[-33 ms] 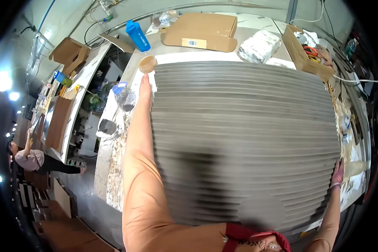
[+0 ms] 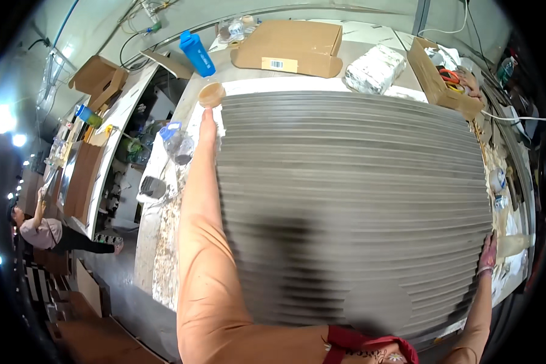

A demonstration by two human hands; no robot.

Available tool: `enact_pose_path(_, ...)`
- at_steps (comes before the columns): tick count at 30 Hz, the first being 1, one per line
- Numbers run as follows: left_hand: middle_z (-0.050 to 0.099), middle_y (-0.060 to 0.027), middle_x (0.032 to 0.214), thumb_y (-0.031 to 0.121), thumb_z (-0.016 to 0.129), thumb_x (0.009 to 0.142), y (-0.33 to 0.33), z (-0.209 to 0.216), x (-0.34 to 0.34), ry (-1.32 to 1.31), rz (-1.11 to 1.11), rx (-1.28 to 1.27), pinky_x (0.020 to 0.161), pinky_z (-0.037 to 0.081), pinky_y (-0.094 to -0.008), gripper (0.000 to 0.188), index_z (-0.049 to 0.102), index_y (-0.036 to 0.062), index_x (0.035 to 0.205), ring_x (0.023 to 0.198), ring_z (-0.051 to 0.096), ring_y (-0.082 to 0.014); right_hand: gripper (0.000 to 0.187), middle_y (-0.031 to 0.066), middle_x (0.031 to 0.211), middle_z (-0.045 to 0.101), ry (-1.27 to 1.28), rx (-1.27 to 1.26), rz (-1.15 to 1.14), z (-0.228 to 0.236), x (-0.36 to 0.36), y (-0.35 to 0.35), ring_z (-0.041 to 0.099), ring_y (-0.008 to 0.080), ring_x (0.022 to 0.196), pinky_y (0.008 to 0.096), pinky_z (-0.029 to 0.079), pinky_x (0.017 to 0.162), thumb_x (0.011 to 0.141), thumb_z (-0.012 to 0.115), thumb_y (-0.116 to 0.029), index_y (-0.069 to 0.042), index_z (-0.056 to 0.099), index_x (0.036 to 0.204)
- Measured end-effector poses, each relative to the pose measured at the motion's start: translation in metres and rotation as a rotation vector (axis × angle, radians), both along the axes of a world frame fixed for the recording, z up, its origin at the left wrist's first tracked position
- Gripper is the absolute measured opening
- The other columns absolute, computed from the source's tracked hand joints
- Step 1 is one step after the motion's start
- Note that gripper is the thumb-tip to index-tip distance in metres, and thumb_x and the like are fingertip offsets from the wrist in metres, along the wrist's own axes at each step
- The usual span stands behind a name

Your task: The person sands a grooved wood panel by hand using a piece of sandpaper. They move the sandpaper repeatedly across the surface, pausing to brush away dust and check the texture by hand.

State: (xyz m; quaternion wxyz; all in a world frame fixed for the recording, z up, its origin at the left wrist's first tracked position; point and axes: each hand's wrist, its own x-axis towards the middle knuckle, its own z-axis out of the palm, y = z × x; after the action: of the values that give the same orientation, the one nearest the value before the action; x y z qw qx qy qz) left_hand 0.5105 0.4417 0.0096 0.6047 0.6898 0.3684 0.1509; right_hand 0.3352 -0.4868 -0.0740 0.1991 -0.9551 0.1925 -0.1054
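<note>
A large grey ribbed panel [image 2: 352, 164] lies in front of me across the worktable, its grooves running left to right. Along its left edge stretches my left hand [image 2: 207, 127], seen edge-on with straight fingers, reaching toward the far corner. Just beyond those fingertips is a round tan cup-like piece [image 2: 212, 95]. My right hand [image 2: 488, 253], reddish with stains, rests its outstretched fingers against the panel's right edge. The undersides of both hands are hidden. A dark shadow falls over the near middle of the panel.
Behind the panel are a cardboard box [image 2: 291, 47], a blue bottle [image 2: 197, 53], a white wrapped bundle [image 2: 375, 68] and an open carton [image 2: 434, 79] with tools. A clear jug [image 2: 177, 144] stands at left. Another person [image 2: 42, 230] works at a far-left bench [image 2: 106, 176].
</note>
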Motion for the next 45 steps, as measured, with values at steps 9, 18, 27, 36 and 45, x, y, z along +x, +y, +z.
enact_pose_path(9,0.040,-0.0144,0.144,0.052,0.044,0.095,0.043,-0.049,0.077,-0.114,-0.106,-0.095,0.108,0.029,-0.0415,0.069,0.033,0.0027,0.143,0.131,0.038,-0.0296,0.046,0.0158,0.146,0.035,-0.060,0.126,0.043,-0.004,-0.001,-0.006,0.035,0.0238,0.133,0.0304,0.025,0.111,0.102,0.039,-0.018,-0.001,0.031,0.144)
enact_pose_path(18,0.027,-0.0126,0.152,0.060,0.050,0.088,0.049,-0.052,0.074,-0.085,-0.257,-0.161,0.111,0.020,-0.0437,0.084,0.025,0.0057,0.148,0.139,0.024,-0.0281,0.050,0.0173,0.147,0.036,-0.111,0.309,0.037,-0.014,-0.008,-0.036,0.034,0.0273,0.135,0.0329,0.025,0.111,0.101,0.040,-0.025,-0.002,0.031,0.145)
enact_pose_path(27,0.031,-0.0107,0.151,0.069,0.046,0.085,0.085,-0.074,0.073,-0.054,-0.334,0.006,0.112,0.020,-0.0385,0.090,0.030,0.0047,0.146,0.138,0.027,-0.0230,0.053,0.0060,0.078,0.058,0.093,0.242,-0.367,0.073,0.015,0.115,0.049,0.0154,0.054,0.0310,0.043,0.050,0.092,0.046,-0.047,-0.017,0.044,0.136)
enact_pose_path(36,0.049,-0.0249,0.133,0.039,0.044,0.097,0.048,-0.062,0.084,-0.086,-0.253,1.187,0.103,0.035,-0.0410,0.058,0.038,-0.0019,0.138,0.124,0.045,-0.0375,0.053,0.0198,0.129,0.053,0.095,-0.188,-0.183,0.064,-0.008,0.085,0.052,0.0374,0.116,0.0421,0.039,0.099,0.095,0.043,-0.042,-0.012,0.041,0.139)
enact_pose_path(45,0.019,-0.0122,0.156,0.060,0.046,0.091,0.081,-0.066,0.032,0.254,-0.445,0.072,0.114,0.013,-0.0384,0.083,0.022,0.0057,0.149,0.144,0.016,-0.0270,0.056,0.0185,0.130,0.054,0.177,-0.199,-0.242,0.073,0.000,0.101,0.054,0.0357,0.116,0.0451,0.040,0.097,0.094,0.040,-0.048,-0.014,0.041,0.139)
